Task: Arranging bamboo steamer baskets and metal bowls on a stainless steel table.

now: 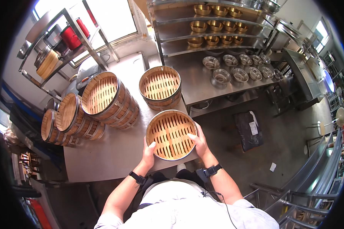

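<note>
A round bamboo steamer basket (172,136) with a slatted base is held between both hands in front of my body, above the table's near right corner. My left hand (149,153) grips its left rim, thumb over the inside edge. On the opposite side my right hand (200,140) clasps the rim, its thumb reaching in over the slats. Just beyond stands a short stack of steamer baskets (160,88). Taller stacks rise to the left: one large stack (111,100), a middle stack (80,117) and a smaller stack (57,128).
The metal table (111,160) bears the stacks. A steel counter (195,91) to the right holds several metal bowls (221,76), with brass-coloured bowls (198,26) on shelves above. A black package (248,131) lies on the floor. At left stands a metal rack (71,25).
</note>
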### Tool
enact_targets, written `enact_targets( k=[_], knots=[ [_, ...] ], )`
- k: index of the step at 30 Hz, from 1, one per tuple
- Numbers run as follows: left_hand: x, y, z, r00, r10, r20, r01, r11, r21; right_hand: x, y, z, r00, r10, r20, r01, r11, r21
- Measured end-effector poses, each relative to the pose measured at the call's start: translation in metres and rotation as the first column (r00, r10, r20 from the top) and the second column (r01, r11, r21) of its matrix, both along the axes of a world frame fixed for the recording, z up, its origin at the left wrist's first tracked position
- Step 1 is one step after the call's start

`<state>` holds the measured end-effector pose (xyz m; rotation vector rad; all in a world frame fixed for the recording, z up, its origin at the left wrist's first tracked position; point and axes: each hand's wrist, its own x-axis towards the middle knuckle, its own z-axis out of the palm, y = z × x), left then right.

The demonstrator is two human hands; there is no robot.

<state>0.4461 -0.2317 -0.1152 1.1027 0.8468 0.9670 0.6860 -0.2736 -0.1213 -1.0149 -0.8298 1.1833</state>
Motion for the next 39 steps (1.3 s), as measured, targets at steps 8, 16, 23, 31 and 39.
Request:
enact_targets(
  k=[8,16,23,31,39],
  knots=[
    [0.012,0.007,0.000,1.000,0.021,0.001,-0.021,0.998,-0.066,0.006,0.011,-0.002,0.991,-0.057,-0.123,0.056,0.998,-0.014],
    [0.008,0.014,-0.005,0.998,-0.038,0.042,0.038,0.999,-0.018,0.011,0.017,0.000,0.997,-0.056,-0.051,0.057,0.998,0.019],
    [0.004,0.019,-0.020,1.000,-0.006,0.029,0.007,1.000,-0.028,0.010,0.015,-0.004,0.994,-0.051,-0.092,0.052,0.999,0.005],
    [-0.032,0.025,-0.023,0.964,-0.120,-0.238,0.127,0.992,0.012,0.014,0.012,-0.017,0.998,0.047,-0.032,-0.050,0.995,-0.081],
    [-0.168,0.063,0.049,0.977,0.176,-0.119,-0.147,0.964,0.221,-0.036,0.002,0.062,0.853,-0.391,0.347,0.365,0.920,0.140]
  ],
)
